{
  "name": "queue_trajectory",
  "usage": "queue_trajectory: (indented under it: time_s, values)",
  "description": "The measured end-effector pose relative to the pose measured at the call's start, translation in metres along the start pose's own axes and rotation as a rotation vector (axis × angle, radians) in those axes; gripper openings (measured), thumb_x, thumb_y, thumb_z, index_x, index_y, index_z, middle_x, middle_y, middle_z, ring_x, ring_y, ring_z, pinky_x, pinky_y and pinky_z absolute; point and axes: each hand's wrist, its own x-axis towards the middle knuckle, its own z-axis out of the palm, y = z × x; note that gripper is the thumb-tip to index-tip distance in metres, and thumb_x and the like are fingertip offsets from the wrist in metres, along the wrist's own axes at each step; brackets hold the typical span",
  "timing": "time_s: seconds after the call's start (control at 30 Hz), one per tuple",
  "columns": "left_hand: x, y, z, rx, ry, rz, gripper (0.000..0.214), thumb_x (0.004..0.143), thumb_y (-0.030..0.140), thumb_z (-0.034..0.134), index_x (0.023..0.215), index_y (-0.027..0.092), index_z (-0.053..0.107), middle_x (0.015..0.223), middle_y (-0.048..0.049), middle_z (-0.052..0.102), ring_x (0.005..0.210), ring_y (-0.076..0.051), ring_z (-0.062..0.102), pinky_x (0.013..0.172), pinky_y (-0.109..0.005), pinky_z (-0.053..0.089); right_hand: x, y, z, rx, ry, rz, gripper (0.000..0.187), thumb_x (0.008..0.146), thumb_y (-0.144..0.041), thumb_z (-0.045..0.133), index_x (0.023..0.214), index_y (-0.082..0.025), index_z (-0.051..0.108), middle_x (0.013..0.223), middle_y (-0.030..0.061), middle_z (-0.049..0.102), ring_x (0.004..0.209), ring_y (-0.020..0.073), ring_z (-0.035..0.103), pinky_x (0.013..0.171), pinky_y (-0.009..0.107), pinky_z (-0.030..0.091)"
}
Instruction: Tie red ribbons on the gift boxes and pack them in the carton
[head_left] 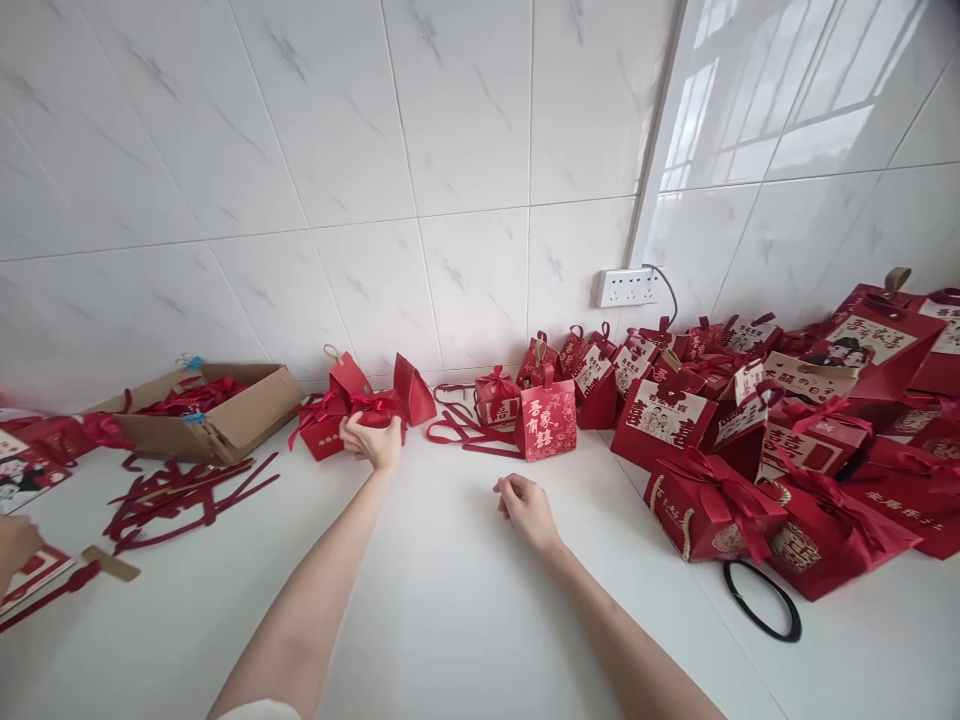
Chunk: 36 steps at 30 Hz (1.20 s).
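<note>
My left hand point(373, 440) reaches to the back of the table, its thumb and fingers closed round a small red gift box point(384, 404) with a ribbon bow. Part of that box is hidden behind the fingers. Beside it stand another bowed red box, a tall red box with a loop point(347, 375) and a red peaked box point(413, 392). My right hand point(527, 508) hovers over or rests on the white table, fingers curled, with nothing visible in it. Just beyond it stands a red patterned favour box point(548, 425) with gold and white characters.
Many red gift boxes point(664, 420) crowd the right side. A black ring-shaped band point(763, 600) lies before them. An open cardboard box point(247, 410) holds red ribbons; loose ribbons point(184, 505) lie in front. Another person's hand point(16, 548) is at the left edge. A socket strip point(628, 288) is on the wall.
</note>
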Motion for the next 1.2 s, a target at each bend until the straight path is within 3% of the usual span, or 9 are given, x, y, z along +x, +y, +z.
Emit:
queue_trajectory:
  time_s: [0.2,0.3,0.47,0.53,0.6,0.77,1.0,1.1,1.2]
  values:
    - [-0.056,-0.002,-0.055,-0.397,-0.182,0.382,0.054,0.057,0.020,0.061,0.105,0.023,0.036,0.127,-0.0109,0.033,0.122,-0.027,0.033,0.094,-0.041,0.038,0.001,0.000,0.000,0.094,0.024,0.025,0.035,0.075,-0.049,0.043,0.071,-0.017,0.057,0.062,0.0030,0.057,0.052,0.0145,0.052,0.049,0.026,0.041]
    - [-0.072,0.006,-0.065,-0.663,-0.486,0.547,0.055,0.056,0.020,0.053,0.109,0.022,0.039,0.127,-0.0113,0.035,0.117,-0.028,0.041,0.087,-0.041,0.044,0.008,-0.004,-0.009,0.176,0.071,0.038,0.049,0.078,-0.058,0.034,0.092,-0.017,0.056,0.094,0.0113,0.062,0.074,0.0197,0.061,0.058,0.030,0.049]
    - [-0.090,0.006,-0.062,-0.534,-1.123,0.657,0.052,0.057,0.014,0.048,0.108,0.022,0.050,0.133,-0.0097,0.041,0.125,-0.030,0.038,0.102,-0.048,0.033,0.010,-0.008,-0.024,0.338,-0.080,-0.008,0.052,0.078,-0.062,0.041,0.113,-0.025,0.052,0.115,0.0090,0.058,0.102,0.0254,0.058,0.082,0.041,0.049]
    - [-0.097,-0.001,-0.056,-0.526,-1.117,0.607,0.054,0.061,0.012,0.047,0.114,0.024,0.049,0.138,-0.0078,0.037,0.131,-0.028,0.030,0.106,-0.048,0.029,0.006,-0.006,-0.026,0.270,-0.130,-0.069,0.051,0.075,-0.060,0.050,0.111,-0.024,0.053,0.112,0.0084,0.060,0.105,0.0264,0.056,0.090,0.044,0.045]
    - [-0.102,-0.009,-0.050,-0.557,-0.984,0.540,0.057,0.065,0.012,0.047,0.120,0.026,0.045,0.141,-0.0074,0.032,0.132,-0.027,0.028,0.105,-0.046,0.031,0.001,-0.005,-0.026,0.196,-0.121,-0.120,0.055,0.073,-0.057,0.057,0.115,-0.023,0.050,0.113,0.0089,0.058,0.107,0.0265,0.054,0.094,0.046,0.041]
    - [-0.108,-0.014,-0.041,-0.525,-0.757,0.299,0.038,0.079,0.022,0.048,0.116,0.024,0.046,0.120,-0.0078,0.050,0.113,-0.022,0.050,0.098,-0.042,0.039,-0.007,-0.008,-0.024,0.124,-0.126,-0.225,0.075,0.069,-0.049,0.066,0.131,-0.027,0.031,0.124,0.0099,0.048,0.114,0.0243,0.049,0.094,0.044,0.043]
    - [-0.108,-0.014,-0.041,-0.776,-0.984,0.116,0.043,0.086,0.046,0.033,0.116,0.021,0.051,0.120,-0.0063,0.057,0.118,-0.022,0.048,0.100,-0.036,0.037,-0.014,-0.003,-0.025,-0.005,-0.265,-0.296,0.064,0.072,-0.043,0.065,0.126,-0.025,0.038,0.126,0.0102,0.045,0.114,0.0224,0.047,0.093,0.039,0.043]
    - [-0.104,-0.013,-0.045,-0.696,-1.014,0.198,0.045,0.080,0.049,0.047,0.115,0.020,0.051,0.116,-0.0077,0.059,0.114,-0.024,0.052,0.099,-0.037,0.039,-0.010,-0.004,-0.033,-0.049,-0.273,-0.253,0.057,0.071,-0.049,0.063,0.119,-0.023,0.047,0.126,0.0105,0.046,0.113,0.0242,0.047,0.092,0.040,0.043]
    - [-0.102,-0.007,-0.049,-0.595,-1.024,0.246,0.060,0.070,0.039,0.064,0.122,0.020,0.043,0.121,-0.0084,0.056,0.116,-0.026,0.050,0.100,-0.040,0.038,-0.002,-0.006,-0.044,0.066,-0.215,-0.214,0.053,0.079,-0.063,0.041,0.110,-0.023,0.056,0.125,0.0096,0.049,0.114,0.0257,0.047,0.092,0.042,0.042]
